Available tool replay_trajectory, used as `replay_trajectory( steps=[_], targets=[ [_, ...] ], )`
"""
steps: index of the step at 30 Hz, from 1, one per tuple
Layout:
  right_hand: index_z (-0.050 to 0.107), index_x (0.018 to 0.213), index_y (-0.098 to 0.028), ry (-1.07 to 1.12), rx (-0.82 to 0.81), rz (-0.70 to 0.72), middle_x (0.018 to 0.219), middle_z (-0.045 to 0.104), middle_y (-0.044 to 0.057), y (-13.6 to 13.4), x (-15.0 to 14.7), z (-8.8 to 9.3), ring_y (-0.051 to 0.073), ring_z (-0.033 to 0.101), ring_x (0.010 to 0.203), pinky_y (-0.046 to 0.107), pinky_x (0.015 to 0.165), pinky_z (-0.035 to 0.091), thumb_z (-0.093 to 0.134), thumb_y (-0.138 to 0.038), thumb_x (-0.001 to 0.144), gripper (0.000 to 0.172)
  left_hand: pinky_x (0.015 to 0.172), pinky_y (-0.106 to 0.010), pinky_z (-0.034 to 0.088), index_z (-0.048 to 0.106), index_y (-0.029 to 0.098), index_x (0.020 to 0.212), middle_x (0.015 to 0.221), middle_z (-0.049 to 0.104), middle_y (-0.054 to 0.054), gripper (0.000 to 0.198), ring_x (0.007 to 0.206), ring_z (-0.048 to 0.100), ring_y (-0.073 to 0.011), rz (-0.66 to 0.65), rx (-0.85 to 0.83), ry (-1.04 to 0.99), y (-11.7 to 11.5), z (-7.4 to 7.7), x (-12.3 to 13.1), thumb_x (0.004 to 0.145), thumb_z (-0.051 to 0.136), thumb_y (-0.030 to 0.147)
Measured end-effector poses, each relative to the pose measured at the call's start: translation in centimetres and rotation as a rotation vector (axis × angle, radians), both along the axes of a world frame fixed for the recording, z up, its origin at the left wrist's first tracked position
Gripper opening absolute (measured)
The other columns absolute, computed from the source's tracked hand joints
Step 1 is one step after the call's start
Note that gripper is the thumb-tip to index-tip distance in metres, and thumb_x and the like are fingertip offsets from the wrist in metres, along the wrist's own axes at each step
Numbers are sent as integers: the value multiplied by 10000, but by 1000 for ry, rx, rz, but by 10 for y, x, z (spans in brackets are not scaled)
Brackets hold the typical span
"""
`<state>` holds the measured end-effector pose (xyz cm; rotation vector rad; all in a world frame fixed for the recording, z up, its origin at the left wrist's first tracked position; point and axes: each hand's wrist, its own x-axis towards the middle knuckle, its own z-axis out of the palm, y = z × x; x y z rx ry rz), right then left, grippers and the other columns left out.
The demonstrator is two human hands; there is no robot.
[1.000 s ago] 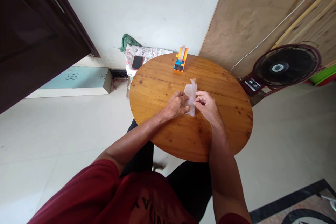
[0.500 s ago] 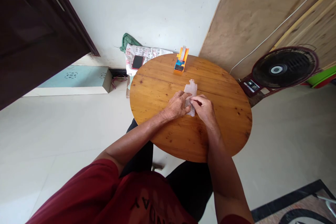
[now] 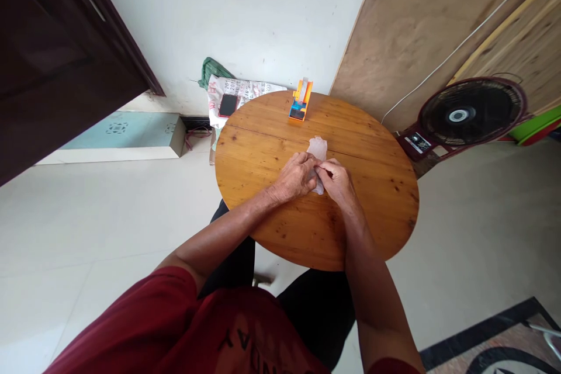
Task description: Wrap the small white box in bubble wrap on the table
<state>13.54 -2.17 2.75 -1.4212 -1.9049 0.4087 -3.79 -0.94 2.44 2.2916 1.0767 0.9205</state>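
A crumpled, whitish translucent plastic bag (image 3: 318,148) lies on the round wooden table (image 3: 263,146), folded into a narrow strip. My left hand (image 3: 298,174) rests over its left side, with fingers closed down on the plastic. From the right, my right hand (image 3: 337,181) pinches the bag's edge between thumb and forefinger. The fingertips of both hands meet near the middle of the strip, hiding part of it. Beyond the hands, an orange and blue tape dispenser (image 3: 301,99) stands near the table's far edge.
A dark phone (image 3: 228,105) lies on a printed white sack (image 3: 214,89) behind the table's left edge. On the right stands a round black fan (image 3: 471,114). A pale blue box (image 3: 131,128) sits on the floor by the dark door (image 3: 56,41).
The bag has become narrower, and its far end no longer sticks up in a point. My left fingers have drawn in toward the right hand's pinch.
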Motion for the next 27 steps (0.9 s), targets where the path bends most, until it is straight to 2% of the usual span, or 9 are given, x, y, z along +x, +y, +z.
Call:
replay_trajectory(
  steps=[5,8,12,16,22,24,27],
  targets=[
    [743,866,-249,17,-24,-25,862,693,56,-1,0,1,219,648,780,349,734,513,545,-345,899,223,1031,-426,478,620,149,1262,1224,635,-127,466,1127,580,-276,-59,16,8,1,0,0,799,570,156],
    [741,926,-232,31,-48,-47,877,730,62,-1,1,2,228,667,770,364,732,520,530,-317,890,231,1044,-434,467,608,123,1291,1256,640,-143,489,1139,583,-283,-51,3,31,2,0,-1,805,571,169],
    [725,1032,-218,86,-75,-91,984,773,83,-2,2,4,254,716,861,398,796,549,532,-307,874,265,1067,-436,454,611,129,1299,1294,639,-139,485,1170,573,-286,-64,3,71,2,0,-1,820,565,189],
    [732,994,-224,120,-57,-129,964,781,79,0,2,1,256,722,867,410,821,560,550,-330,847,256,1096,-430,438,650,144,1243,1326,632,-128,425,1202,565,-276,-105,48,75,2,-3,-1,830,552,179],
    [720,935,-210,289,-51,-251,917,760,79,11,11,-10,246,695,850,413,840,554,610,-397,777,269,1066,-405,471,660,115,1225,1251,675,-136,412,1165,578,-275,-111,37,70,2,-2,-1,832,543,162],
    [709,955,-199,353,-103,-296,932,747,80,18,18,-9,243,688,864,413,835,556,649,-414,735,314,1065,-407,474,662,112,1220,1244,679,-137,408,1156,581,-275,-111,32,73,1,-1,-1,833,543,159],
    [683,1018,-205,452,-263,-332,1002,728,79,31,26,-2,234,685,883,361,712,568,718,-442,684,411,1078,-410,468,669,130,1207,1253,677,-129,400,1165,585,-270,-112,32,56,1,-1,0,825,552,151]
  ],
)
